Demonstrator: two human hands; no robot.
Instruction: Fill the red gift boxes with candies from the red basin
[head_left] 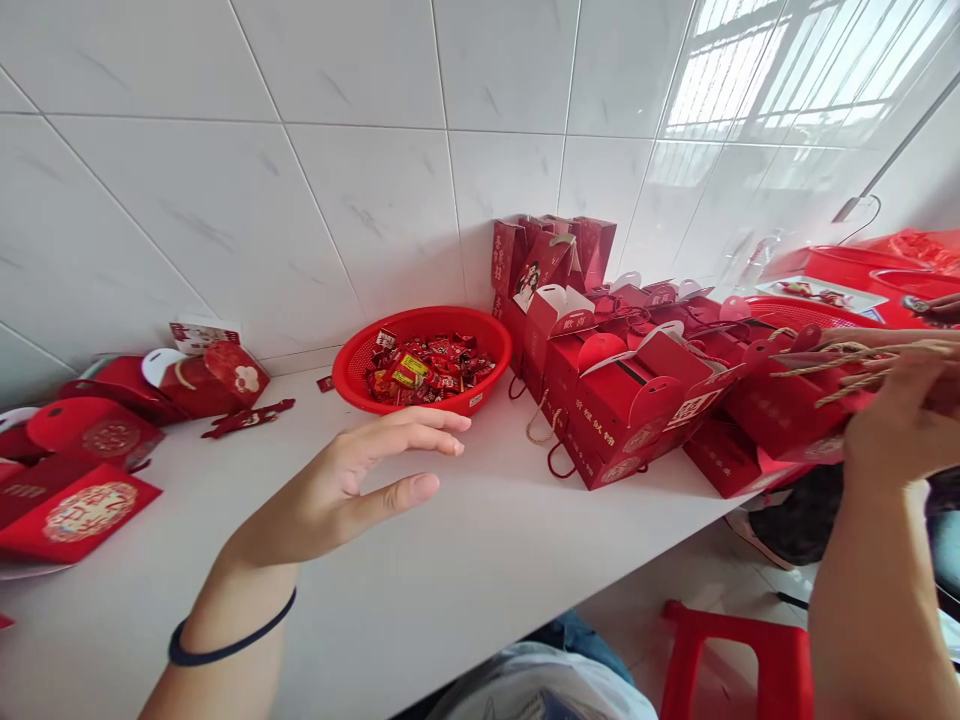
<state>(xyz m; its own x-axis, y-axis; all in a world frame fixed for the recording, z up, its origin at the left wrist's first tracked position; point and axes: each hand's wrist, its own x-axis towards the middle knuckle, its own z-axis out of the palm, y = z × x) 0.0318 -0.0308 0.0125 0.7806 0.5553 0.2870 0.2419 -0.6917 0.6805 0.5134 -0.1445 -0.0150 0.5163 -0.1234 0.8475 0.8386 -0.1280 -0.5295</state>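
My left hand [375,470] hovers over the white table, fingers stretched out and thumb apart, with nothing in it. Just beyond its fingertips stands a red plastic basket [349,375] with small red-wrapped candies [450,368] inside. Far to the right, my right hand [904,405] is closed at the twisted cord handles [832,365] of a red gift box [787,405], over other boxes. Its fingers are partly blurred and overlap another person's hand [941,310] at the frame edge.
Red gift boxes [607,420] crowd the table's right half, with taller red gift bags [555,250] against the tiled wall. More red boxes [90,440] sit at the left beside a flat red item [247,418]. A red stool [739,630] stands below the white table [465,540].
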